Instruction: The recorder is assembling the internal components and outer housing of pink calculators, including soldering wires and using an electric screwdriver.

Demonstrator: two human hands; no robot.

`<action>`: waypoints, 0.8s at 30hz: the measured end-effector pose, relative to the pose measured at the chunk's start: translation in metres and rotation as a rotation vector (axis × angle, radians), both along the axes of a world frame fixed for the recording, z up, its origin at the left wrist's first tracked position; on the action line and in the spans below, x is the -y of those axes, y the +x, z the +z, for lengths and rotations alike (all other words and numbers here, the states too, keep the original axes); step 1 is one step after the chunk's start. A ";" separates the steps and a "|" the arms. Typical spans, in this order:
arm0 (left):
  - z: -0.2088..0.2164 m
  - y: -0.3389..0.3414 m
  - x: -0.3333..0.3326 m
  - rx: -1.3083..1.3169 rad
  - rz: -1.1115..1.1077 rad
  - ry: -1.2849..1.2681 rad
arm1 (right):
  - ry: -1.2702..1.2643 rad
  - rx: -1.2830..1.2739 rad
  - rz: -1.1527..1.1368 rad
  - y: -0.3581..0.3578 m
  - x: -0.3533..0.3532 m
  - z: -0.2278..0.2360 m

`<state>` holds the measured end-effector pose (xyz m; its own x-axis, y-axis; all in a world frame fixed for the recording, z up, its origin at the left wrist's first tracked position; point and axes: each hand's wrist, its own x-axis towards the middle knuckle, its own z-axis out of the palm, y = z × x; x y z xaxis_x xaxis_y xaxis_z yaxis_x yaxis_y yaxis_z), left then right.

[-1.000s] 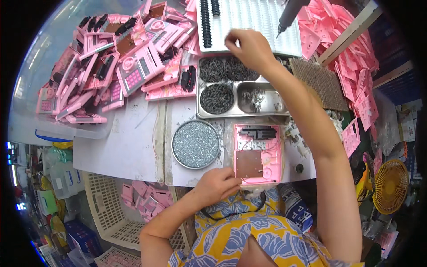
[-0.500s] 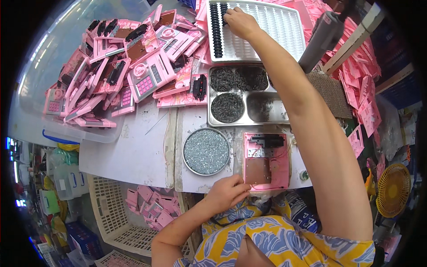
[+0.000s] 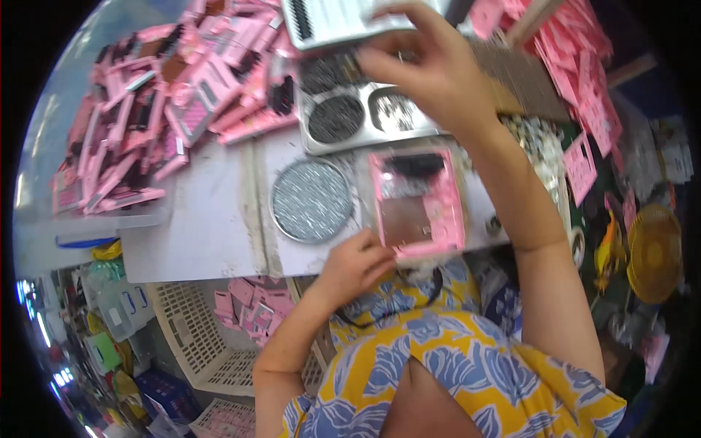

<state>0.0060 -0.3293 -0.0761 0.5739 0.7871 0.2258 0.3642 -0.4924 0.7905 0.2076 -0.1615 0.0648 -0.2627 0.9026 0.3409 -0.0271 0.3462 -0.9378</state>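
A pink plastic casing (image 3: 442, 208) lies open-side up near the table's front edge, with a black part (image 3: 415, 165) across its top and a brown panel in its lower left. My left hand (image 3: 354, 269) grips the casing's near left corner with bent fingers. Over the metal tray (image 3: 369, 140) hangs my right hand (image 3: 438, 73), smeared by motion, its thumb and forefinger curved toward each other. Whether anything sits between them is too blurred to tell. Beyond it is the white ribbed tray (image 3: 336, 33) with a row of black parts (image 3: 298, 18).
A round dish of small silvery pieces (image 3: 312, 201) stands left of the casing. The metal tray holds dark small pieces (image 3: 336, 119). Pink casings (image 3: 204, 95) are heaped at the far left, flat pink parts (image 3: 577, 66) at the right. A basket (image 3: 193, 343) stands below the table.
My right hand has come back from the white ribbed tray toward me, over the metal tray. The whole view has shifted; my left hand stays at the casing's corner.
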 end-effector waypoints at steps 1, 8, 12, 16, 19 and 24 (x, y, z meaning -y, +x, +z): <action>-0.002 0.005 0.000 0.016 -0.021 0.006 | 0.126 0.100 -0.029 0.028 0.039 -0.020; 0.011 0.013 -0.004 -0.009 -0.020 -0.064 | -0.067 0.632 -0.258 0.097 0.183 -0.093; 0.008 0.012 -0.004 -0.022 -0.003 -0.059 | 0.186 0.864 -0.266 0.087 0.182 -0.098; 0.009 0.012 -0.001 -0.026 0.013 -0.067 | 0.263 0.855 -0.221 0.087 0.178 -0.102; 0.006 0.012 0.000 -0.024 0.008 -0.051 | 0.295 0.733 -0.201 0.090 0.175 -0.121; 0.009 0.013 -0.004 -0.033 -0.012 -0.054 | 0.226 0.796 -0.141 0.095 0.171 -0.108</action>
<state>0.0194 -0.3254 -0.0671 0.5896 0.7910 0.1636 0.3853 -0.4535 0.8037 0.3029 -0.3329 -0.0435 -0.3908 0.8774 0.2783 0.6712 0.4785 -0.5662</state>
